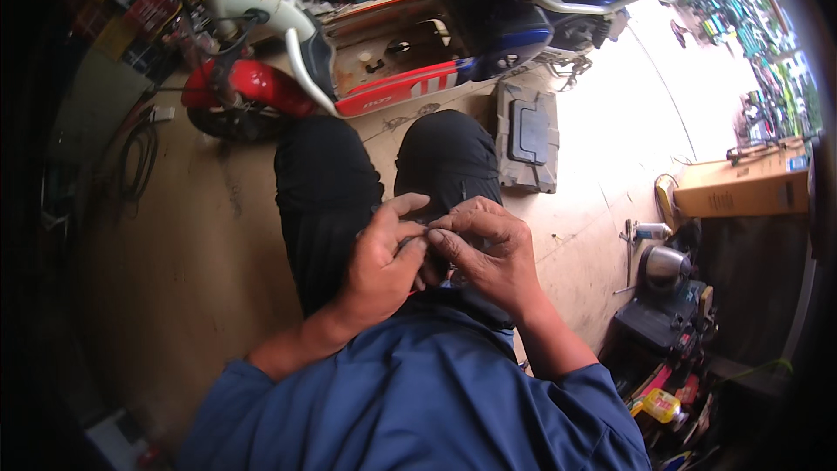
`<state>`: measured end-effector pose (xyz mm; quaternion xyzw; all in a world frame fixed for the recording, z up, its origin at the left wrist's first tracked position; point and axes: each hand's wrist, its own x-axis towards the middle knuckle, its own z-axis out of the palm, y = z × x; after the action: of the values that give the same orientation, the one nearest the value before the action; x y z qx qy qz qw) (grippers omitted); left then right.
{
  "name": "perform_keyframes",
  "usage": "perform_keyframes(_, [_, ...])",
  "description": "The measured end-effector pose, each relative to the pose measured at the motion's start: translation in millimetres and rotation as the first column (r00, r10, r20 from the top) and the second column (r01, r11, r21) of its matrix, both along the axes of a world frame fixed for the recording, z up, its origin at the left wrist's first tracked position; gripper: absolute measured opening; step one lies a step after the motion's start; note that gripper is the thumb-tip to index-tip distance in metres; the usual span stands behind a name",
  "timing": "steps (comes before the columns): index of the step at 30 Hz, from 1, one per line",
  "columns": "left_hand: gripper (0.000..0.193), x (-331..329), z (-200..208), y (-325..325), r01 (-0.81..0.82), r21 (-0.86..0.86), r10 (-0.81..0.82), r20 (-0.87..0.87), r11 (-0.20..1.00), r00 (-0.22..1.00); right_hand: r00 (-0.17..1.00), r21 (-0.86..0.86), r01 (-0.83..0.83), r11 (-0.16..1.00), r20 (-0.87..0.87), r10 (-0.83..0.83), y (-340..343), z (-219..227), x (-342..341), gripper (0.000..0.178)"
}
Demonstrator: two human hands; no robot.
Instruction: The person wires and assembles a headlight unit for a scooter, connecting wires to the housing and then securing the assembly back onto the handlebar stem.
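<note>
Over my lap, my left hand (384,253) and my right hand (490,249) meet with their fingertips pinched together. Both hands are closed around something small and dark that I cannot make out. The fingers cover most of it. Below them are my black trouser legs (327,174), with both knees bent. Beyond my knees stands a red and white scooter (392,92) with its floor section opened up. Neither hand touches it.
A grey plastic case or cover (530,144) lies right of my knees. A coiled black cable (139,157) is on the floor at left. To the right are a cardboard box (741,190), a spray can (652,231), a black toolbox (654,323) and a yellow bottle (663,406).
</note>
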<state>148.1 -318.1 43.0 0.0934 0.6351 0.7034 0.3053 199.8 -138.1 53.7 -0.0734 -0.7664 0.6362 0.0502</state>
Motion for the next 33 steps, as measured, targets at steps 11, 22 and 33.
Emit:
perform_keyframes(11, [0.028, -6.5, -0.9, -4.4, 0.171, 0.227, -0.184, 0.038, 0.959, 0.982, 0.834, 0.017, 0.206, 0.978, -0.526, -0.166, 2.8, 1.2, 17.8, 0.009])
perform_keyframes(22, [0.010, -6.8, 16.6, 48.9, 0.334, 0.218, -0.362, 0.103, 0.917, 0.926, 0.669, 0.201, 0.608, 0.768, -0.650, -0.360, 33.9, 26.8, 96.7, 0.014])
perform_keyframes(33, [0.021, -36.5, 12.5, 68.2, 0.315, 0.275, -0.349, 0.086, 0.909, 0.933, -0.444, 0.508, 0.654, -0.561, -0.342, -0.828, 234.5, -185.5, 539.0, 0.049])
